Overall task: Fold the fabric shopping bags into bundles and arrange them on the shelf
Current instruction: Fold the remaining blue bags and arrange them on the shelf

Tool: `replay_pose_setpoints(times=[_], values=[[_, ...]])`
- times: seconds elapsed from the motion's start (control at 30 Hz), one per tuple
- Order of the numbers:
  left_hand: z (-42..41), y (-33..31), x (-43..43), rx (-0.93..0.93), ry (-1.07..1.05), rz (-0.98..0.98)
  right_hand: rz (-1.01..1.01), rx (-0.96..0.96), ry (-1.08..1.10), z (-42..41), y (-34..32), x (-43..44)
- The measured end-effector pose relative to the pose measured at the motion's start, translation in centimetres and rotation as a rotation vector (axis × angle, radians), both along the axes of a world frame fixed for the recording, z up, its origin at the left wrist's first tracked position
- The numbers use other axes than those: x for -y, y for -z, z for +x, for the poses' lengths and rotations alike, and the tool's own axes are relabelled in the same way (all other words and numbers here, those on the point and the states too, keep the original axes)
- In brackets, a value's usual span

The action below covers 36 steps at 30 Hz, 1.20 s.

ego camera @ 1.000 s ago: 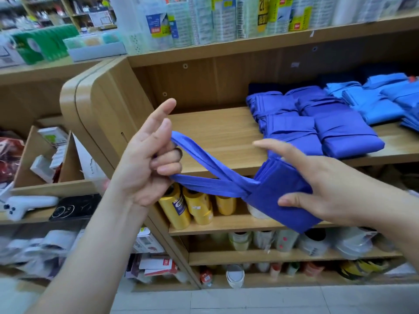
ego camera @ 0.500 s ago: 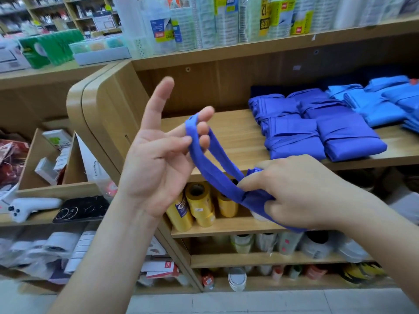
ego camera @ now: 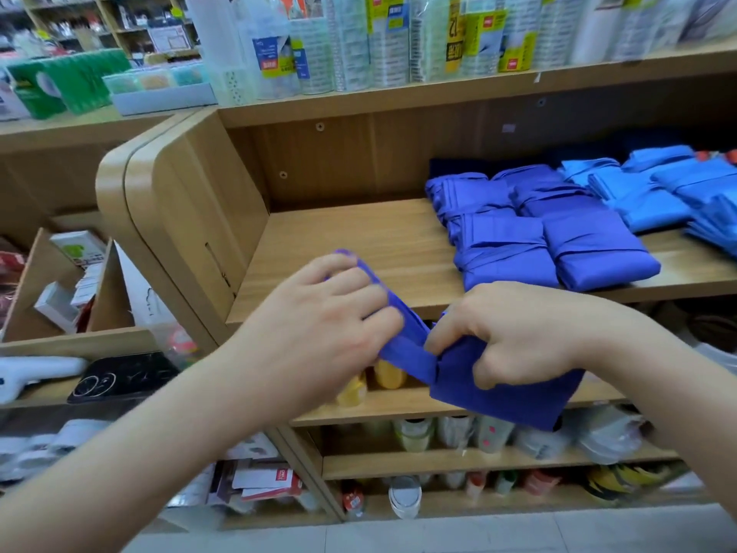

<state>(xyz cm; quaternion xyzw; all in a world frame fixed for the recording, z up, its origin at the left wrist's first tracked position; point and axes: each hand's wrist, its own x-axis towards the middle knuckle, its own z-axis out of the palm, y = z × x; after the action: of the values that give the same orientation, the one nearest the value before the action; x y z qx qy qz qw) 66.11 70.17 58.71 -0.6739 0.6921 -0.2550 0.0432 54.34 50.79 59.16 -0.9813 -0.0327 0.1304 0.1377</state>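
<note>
A shop aisle of wooden shelving fills the view, and the middle shelf (ego camera: 339,249) is bare wood on its left half. On its right half lie four royal-blue bundles (ego camera: 598,257), two in front and two behind, each bound by its own strap. Just beside them to the right sit lighter-blue bundles (ego camera: 642,201), at least four (the frame edge cuts off the rest). The board above carries plastic-wrapped rolls (ego camera: 351,41). A yellow label (ego camera: 454,41) among them reads "12"; the other print is too small to read. Two yellow rolls (ego camera: 389,375) show on the lower shelf, partly behind the hands.

Held in the air in front of the middle shelf's edge is one royal-blue fabric shopping bag (ego camera: 498,397), its body folded into a flat, matte rectangle. The right hand (ego camera: 526,333) grips the body's upper edge, fingers curled over it. The left hand (ego camera: 319,325) has its fingers curled round the handle straps (ego camera: 402,333), which run taut down to the folded body.
</note>
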Motion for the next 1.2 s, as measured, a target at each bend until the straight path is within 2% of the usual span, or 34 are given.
replay_pose_setpoints(times=[0.03,0.07,0.13,0.17,0.2,0.3,0.37,0.43,0.47,0.53,0.63,0.7,0.77,0.83,0.9,1.0,1.03,1.1,1.2], values=[[0.9,-0.2,-0.1,-0.151,0.008,0.022,0.058,-0.026,0.017,-0.1,0.1,0.3],[1.5,-0.8,-0.6,-0.422,-0.014,0.073,0.127,-0.051,0.038,-0.3,0.2,0.7],[3.0,-1.4,-1.5,-1.164,0.007,0.230,0.336,-0.119,0.066,-0.6,0.7,1.5],[3.4,-1.5,-1.8,-1.505,0.117,0.267,0.500,-0.162,0.067,-0.7,1.1,1.8],[3.7,-1.6,-2.0,-1.759,0.267,0.243,0.682,-0.206,0.065,-0.9,1.4,2.0],[3.6,-0.8,-1.3,-2.208,0.687,0.109,1.095,-0.274,0.120,-1.4,2.5,2.2],[3.5,-0.2,-0.8,-2.401,0.784,0.097,1.231,-0.257,0.094,-1.6,2.8,2.0],[3.4,0.2,-0.6,-2.405,0.756,0.139,1.244,-0.219,0.084,-1.9,2.6,1.6],[3.3,0.4,-0.5,-2.341,0.688,0.150,1.142,-0.157,0.096,-2.1,2.3,1.4],[3.6,0.6,-0.6,-2.233,0.508,0.132,0.736,0.057,0.108,-2.5,1.6,0.5],[3.9,0.5,-0.4,-2.236,0.359,0.090,0.108,0.291,0.053,-2.8,0.7,-1.6],[3.5,0.4,0.2,-2.279,0.329,0.062,-0.153,0.358,0.010,-2.3,1.0,-2.6],[2.7,0.4,1.0,-2.312,0.348,0.075,-0.255,0.396,-0.005,-1.5,1.3,-3.0],[1.8,0.4,1.6,-2.343,0.397,0.090,-0.186,0.472,0.008,-0.7,1.7,-2.7],[1.6,0.4,1.7,-2.450,0.466,0.034,-0.042,0.505,0.085,-0.1,2.3,-1.8],[2.2,1.5,0.8,-2.679,0.564,-0.125,0.337,0.402,0.201,0.0,2.7,0.0],[2.2,1.9,0.4,-2.677,0.533,-0.167,0.466,0.347,0.207,0.0,2.7,0.3],[2.4,2.6,-0.4,-2.509,0.299,-0.236,0.657,0.233,0.205,-0.1,2.5,0.7],[3.5,2.1,-2.1,-2.155,0.022,-0.303,0.743,0.082,0.213,-0.4,2.4,1.2]])
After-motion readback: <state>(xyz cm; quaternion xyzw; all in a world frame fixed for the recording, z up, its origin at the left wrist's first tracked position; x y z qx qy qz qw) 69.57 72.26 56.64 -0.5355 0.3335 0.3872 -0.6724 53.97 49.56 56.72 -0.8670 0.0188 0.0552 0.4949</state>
